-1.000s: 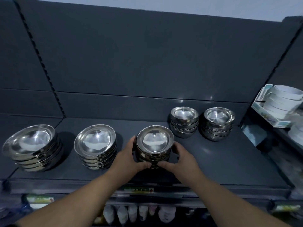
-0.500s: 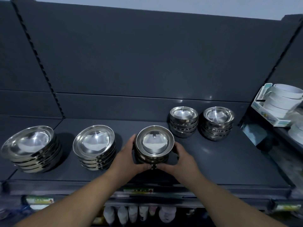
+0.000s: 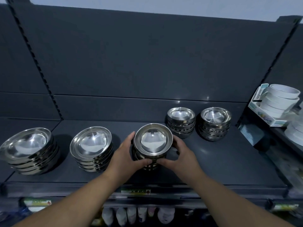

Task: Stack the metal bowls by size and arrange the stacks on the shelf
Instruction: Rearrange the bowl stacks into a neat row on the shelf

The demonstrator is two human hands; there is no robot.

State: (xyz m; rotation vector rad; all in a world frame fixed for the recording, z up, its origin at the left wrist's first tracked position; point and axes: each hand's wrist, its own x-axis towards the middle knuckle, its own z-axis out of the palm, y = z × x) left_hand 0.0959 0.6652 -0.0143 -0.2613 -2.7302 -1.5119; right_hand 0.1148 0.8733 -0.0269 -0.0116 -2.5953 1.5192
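Several stacks of shiny metal bowls stand on a dark grey shelf (image 3: 221,161). The middle stack (image 3: 153,140) sits between my two hands: my left hand (image 3: 126,154) wraps its left side and my right hand (image 3: 182,154) its right side, thumbs meeting in front. Two larger stacks stand to the left, the largest stack (image 3: 27,148) at the far left and a medium-large stack (image 3: 91,145) beside it. Two small stacks stand behind to the right, one small stack (image 3: 181,120) near the middle and another small stack (image 3: 215,122) farther right.
A slotted upright (image 3: 34,58) and back panel close the shelf behind. On the neighbouring shelf at right, white round containers (image 3: 280,99) sit in a box. Bottles (image 3: 136,215) stand on the shelf below. The shelf's front edge carries a price label (image 3: 136,191).
The middle stack, held in both hands, has shifted slightly back on the shelf. The other stacks have not moved.
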